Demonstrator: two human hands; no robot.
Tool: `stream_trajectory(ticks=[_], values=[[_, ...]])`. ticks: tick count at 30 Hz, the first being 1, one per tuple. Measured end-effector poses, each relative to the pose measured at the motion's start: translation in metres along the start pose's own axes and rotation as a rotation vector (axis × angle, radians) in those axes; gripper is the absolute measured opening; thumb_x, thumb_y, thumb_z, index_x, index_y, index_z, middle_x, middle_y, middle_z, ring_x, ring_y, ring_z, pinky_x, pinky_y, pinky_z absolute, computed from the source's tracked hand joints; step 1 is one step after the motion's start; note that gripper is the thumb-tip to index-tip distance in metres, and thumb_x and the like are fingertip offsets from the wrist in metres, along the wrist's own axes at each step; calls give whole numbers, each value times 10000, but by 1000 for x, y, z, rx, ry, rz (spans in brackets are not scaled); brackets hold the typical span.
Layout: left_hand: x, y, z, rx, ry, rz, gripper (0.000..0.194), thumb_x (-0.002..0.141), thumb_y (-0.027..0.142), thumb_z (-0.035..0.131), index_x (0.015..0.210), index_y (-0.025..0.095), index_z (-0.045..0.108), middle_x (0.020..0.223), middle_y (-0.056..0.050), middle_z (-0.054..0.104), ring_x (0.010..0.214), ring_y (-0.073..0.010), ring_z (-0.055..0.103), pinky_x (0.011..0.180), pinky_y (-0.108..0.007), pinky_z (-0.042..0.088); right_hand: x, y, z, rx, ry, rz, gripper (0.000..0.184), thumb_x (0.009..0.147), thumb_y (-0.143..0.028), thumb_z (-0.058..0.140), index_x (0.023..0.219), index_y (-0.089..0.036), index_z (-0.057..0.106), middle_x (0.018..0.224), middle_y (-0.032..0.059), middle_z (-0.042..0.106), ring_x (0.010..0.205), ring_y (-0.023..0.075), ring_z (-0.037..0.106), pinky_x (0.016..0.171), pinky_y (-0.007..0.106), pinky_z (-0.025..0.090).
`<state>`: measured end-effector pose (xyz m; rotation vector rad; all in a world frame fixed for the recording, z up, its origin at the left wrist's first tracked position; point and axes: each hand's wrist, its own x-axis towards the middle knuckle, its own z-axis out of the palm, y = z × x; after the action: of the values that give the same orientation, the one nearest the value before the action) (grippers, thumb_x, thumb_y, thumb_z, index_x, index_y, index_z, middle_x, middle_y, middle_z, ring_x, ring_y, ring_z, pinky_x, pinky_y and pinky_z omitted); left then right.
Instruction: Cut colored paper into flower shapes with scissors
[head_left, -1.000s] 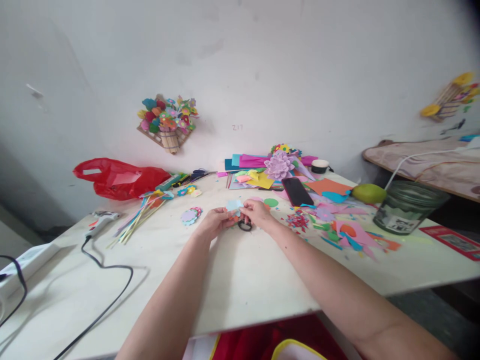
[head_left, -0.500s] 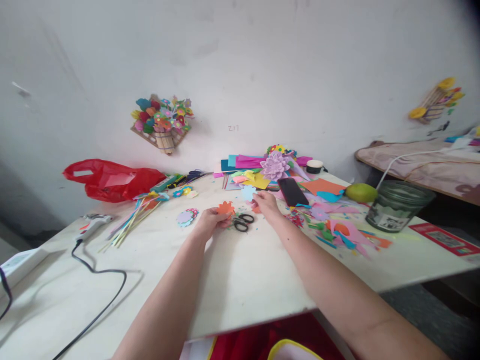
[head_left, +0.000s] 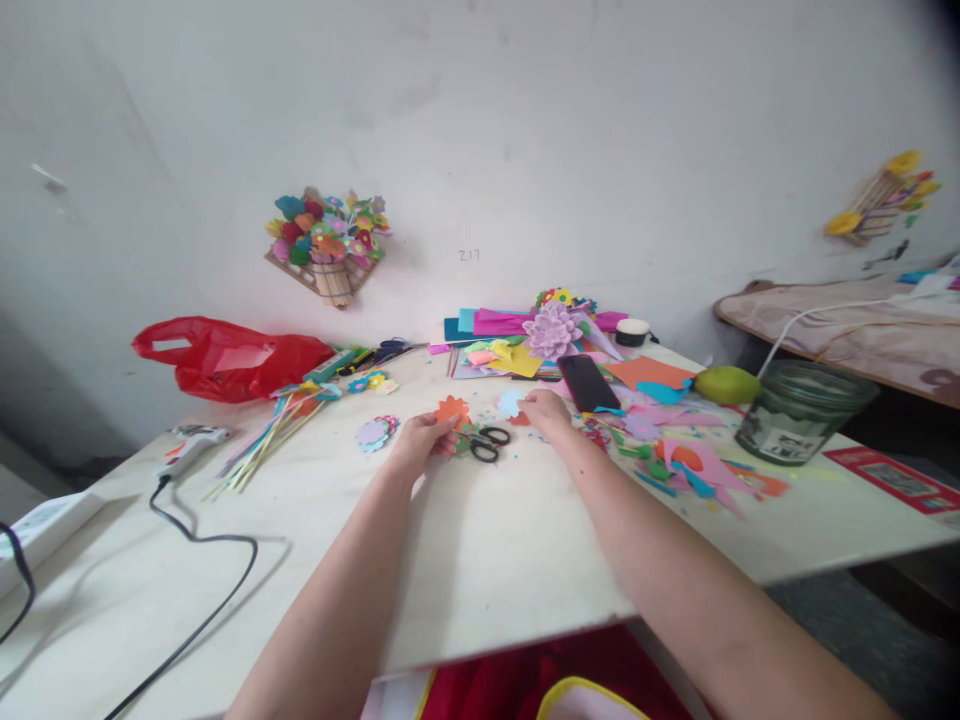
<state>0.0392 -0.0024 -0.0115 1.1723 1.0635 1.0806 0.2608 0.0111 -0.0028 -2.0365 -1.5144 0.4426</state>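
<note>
An orange flower cutout (head_left: 453, 408) is pinched between the thumb and fingers of my left hand (head_left: 421, 442), just above the table. My right hand (head_left: 546, 412) has its fingers closed on the edge of a light blue flower cutout (head_left: 508, 403). An orange piece (head_left: 520, 419) lies partly under the blue one. Black-handled scissors (head_left: 489, 443) rest on the table between my hands, their blades pointing toward my left hand and partly hidden. Left of my left hand sits a small pile of scalloped flower cutouts (head_left: 375, 434) in lilac, mint and red.
A glue gun (head_left: 193, 450) with its cord, thin sticks (head_left: 259, 445) and a red plastic bag (head_left: 232, 360) are on the left. To the right lie a phone (head_left: 589, 383), colourful scraps (head_left: 690, 465), a green fruit (head_left: 726, 385) and a glass jar (head_left: 802, 415). A lilac flower (head_left: 553, 331) stands behind.
My right hand and the light blue cutout have moved slightly right and lower toward the table. The left hand keeps its pinch on the orange cutout, nearly still. The view has shifted a little.
</note>
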Motion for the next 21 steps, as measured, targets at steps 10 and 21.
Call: stream_trajectory(ticks=[10,21], values=[[0,2,-2,-55,2,-1,159,807,164,629,668,107,574,585,-57,649,420,-97,575,439,-191,480,0,2,1,-3,7,6,255,791,-329,534,869,-197,737,802,64,703,724,183,637,566,245,376],[-1,2,-3,-134,-62,-70,52,844,157,555,808,126,534,776,-147,716,605,-191,691,516,-252,545,8,9,8,32,51,-51,292,828,-337,478,892,-193,724,811,48,703,721,166,630,544,231,362]])
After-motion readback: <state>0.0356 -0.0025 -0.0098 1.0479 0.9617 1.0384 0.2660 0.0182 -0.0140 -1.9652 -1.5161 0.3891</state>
